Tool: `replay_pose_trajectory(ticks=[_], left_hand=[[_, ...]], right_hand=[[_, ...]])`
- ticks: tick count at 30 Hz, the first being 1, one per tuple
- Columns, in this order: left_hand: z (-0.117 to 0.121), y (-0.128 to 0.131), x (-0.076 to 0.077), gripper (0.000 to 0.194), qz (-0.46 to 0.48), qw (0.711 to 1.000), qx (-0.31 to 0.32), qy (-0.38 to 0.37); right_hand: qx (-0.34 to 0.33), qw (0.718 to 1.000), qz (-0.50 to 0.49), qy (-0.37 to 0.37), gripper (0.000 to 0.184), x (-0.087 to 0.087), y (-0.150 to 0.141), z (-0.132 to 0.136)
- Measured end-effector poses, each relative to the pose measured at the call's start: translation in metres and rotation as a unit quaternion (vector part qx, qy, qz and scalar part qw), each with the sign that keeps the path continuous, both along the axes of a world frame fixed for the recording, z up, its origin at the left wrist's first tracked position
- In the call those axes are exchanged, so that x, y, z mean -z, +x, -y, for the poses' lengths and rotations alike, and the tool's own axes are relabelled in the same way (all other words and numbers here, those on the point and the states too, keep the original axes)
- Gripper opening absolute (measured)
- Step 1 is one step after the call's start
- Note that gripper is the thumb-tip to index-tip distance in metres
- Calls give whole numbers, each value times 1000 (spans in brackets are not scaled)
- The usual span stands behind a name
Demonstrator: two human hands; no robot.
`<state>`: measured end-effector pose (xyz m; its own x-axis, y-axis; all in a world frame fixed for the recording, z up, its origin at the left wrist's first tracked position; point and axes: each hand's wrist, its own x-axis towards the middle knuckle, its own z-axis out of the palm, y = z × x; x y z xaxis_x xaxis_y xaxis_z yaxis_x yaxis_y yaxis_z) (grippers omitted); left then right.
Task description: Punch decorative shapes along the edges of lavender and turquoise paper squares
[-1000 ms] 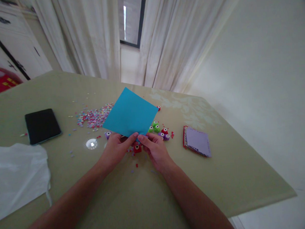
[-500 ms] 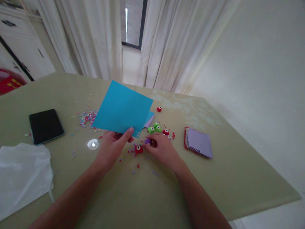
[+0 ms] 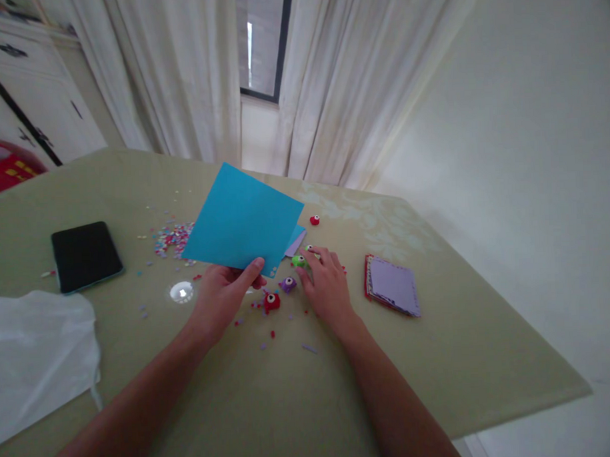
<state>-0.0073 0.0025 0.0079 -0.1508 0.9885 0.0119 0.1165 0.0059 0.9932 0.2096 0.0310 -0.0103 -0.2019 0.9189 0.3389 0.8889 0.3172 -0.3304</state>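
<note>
Paper [image 3: 243, 217] is square, bright blue and plain across its face, with a few small pale shapes at its near corner. It is held up over the middle of the table [image 3: 271, 403], tilted, in front of part of the confetti [image 3: 174, 240]. Behind its right edge a blue and lilac piece [image 3: 296, 242] shows on the table.

A second ago both hands pinch the near corner; now only the left hand has it, and the paper sits further left, with its corner turned. Half a second ago the right hand is over the purple figure [image 3: 287, 284]; now that figure lies uncovered, just beside the red figure [image 3: 271, 301], and the hand is further out, at the green figures [image 3: 299, 261].

The left hand [image 3: 221, 295] comes in from the lower left, thumb on top near the corner and fingers curled beneath, clamped on the paper. The right hand [image 3: 327, 284] reaches forward, palm down, its thumb and index finger apart beside the green figures, the other fingers bent close together. Whether a fingertip touches them, I cannot tell. The lilac stack [image 3: 394, 283] lies to its right, well apart.
</note>
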Motion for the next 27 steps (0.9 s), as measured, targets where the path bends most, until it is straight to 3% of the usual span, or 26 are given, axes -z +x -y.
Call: replay_pose_trajectory(ticks=[3, 7, 10, 12, 14, 17, 20, 22, 24, 27], left_hand=[[0, 1, 0, 43, 7, 1000, 5, -6], [1, 1, -1, 44, -4, 1000, 4, -9], [0, 1, -2, 44, 2, 1000, 0, -8], [0, 1, -2, 44, 11, 1000, -5, -9], [-1, 2, -1, 42, 17, 1000, -7, -10], [-1, 2, 1, 43, 15, 1000, -5, -9], [-1, 2, 0, 44, 9, 1000, -7, -9], [-1, 2, -1, 44, 4, 1000, -5, -8], [-1, 2, -2, 44, -1, 1000, -2, -6], [0, 3, -2, 43, -5, 1000, 6, -3]], right_hand=[[1, 998, 60, -20, 41, 3, 1, -3], [3, 997, 61, -38, 27, 6, 0, -4], [1, 1000, -12, -28, 22, 6, 0, -3], [-3, 991, -133, -9, 33, 5, 1, -3], [-10, 961, -275, -16, 40, 3, 0, -1], [-37, 886, -448, -116, 35, -4, -5, 2], [-50, 798, -563, -209, 42, -10, -12, 7], [-49, 755, -609, -239, 50, -11, -17, 9], [-52, 726, -634, -262, 54, -10, -20, 10], [-64, 711, -640, -284, 54, -7, -24, 11]])
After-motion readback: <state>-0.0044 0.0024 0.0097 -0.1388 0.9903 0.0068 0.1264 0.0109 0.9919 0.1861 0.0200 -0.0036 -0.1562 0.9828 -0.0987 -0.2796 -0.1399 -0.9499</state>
